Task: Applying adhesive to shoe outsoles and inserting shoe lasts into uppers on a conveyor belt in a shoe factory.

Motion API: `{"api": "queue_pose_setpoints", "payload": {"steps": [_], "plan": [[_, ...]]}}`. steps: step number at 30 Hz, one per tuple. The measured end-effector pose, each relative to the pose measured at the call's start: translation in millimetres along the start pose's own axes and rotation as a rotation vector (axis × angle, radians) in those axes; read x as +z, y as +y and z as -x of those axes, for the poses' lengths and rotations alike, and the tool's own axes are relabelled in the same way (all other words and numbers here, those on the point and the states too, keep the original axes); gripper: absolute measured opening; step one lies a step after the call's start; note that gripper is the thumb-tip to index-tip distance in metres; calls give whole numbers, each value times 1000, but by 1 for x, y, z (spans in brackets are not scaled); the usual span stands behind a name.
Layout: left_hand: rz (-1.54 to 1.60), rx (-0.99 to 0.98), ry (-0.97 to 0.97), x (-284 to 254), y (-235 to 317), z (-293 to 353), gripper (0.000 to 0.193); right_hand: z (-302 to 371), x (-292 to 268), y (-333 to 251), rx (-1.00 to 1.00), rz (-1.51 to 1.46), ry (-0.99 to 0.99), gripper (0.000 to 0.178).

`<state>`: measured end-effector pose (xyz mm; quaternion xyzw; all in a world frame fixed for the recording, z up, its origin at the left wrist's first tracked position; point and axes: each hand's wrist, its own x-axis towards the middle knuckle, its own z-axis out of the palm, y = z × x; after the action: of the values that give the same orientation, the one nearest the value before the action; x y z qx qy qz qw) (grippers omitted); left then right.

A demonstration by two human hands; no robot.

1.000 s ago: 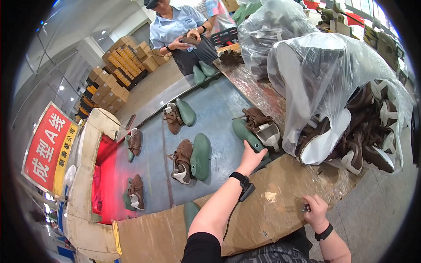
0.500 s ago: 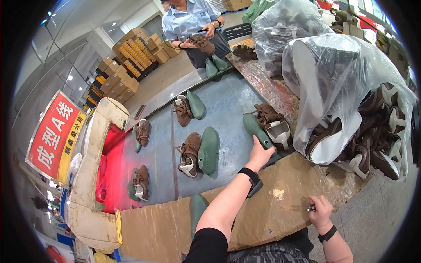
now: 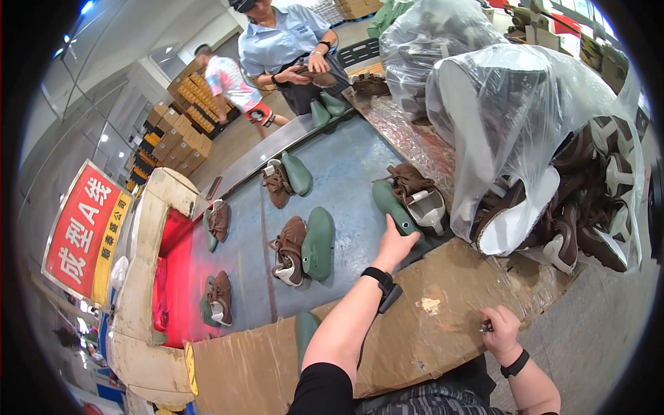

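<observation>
My left hand [image 3: 397,247] is closed on the heel end of a green shoe last [image 3: 391,202], its thumb beside the round hole. The last lies on the blue-grey belt [image 3: 360,162], against a brown sneaker upper [image 3: 415,188] with laces and a pale heel. Over the cardboard, my right hand [image 3: 505,330] is closed round a small dark, metal-tipped object [image 3: 486,326] whose kind I cannot make out. Further left on the belt, another brown upper [image 3: 289,249] stands beside a larger green last [image 3: 318,243].
Cardboard [image 3: 408,346] covers the near ledge, with a green last [image 3: 306,332] partly behind my left arm. A clear plastic bag [image 3: 498,138] of brown uppers bulges at right. Red light fills a machine opening [image 3: 181,277] at left. Across the belt, a co-worker [image 3: 283,41] holds a brown shoe.
Another person in a colourful shirt has come into view at the back left. The co-worker's brown shoe is turned differently. My left hand stays on the last; the whole view has shifted slightly.
</observation>
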<state>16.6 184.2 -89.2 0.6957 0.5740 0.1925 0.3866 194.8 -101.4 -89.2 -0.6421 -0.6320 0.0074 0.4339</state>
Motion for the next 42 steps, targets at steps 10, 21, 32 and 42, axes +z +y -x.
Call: {"api": "queue_pose_setpoints", "payload": {"steps": [10,21,32,42], "plan": [[-15,111,-74,22,18,-52,103,-1,3,4,-23,-23,-2,28],[-373,436,57,-4,29,-39,97,5,-1,10,-24,-36,18,29],[-533,843,24,-24,13,-51,74,5,-4,7,25,3,-15,25],[-451,532,-92,-45,36,4,60,11,1,2,-7,-16,61,20]]}}
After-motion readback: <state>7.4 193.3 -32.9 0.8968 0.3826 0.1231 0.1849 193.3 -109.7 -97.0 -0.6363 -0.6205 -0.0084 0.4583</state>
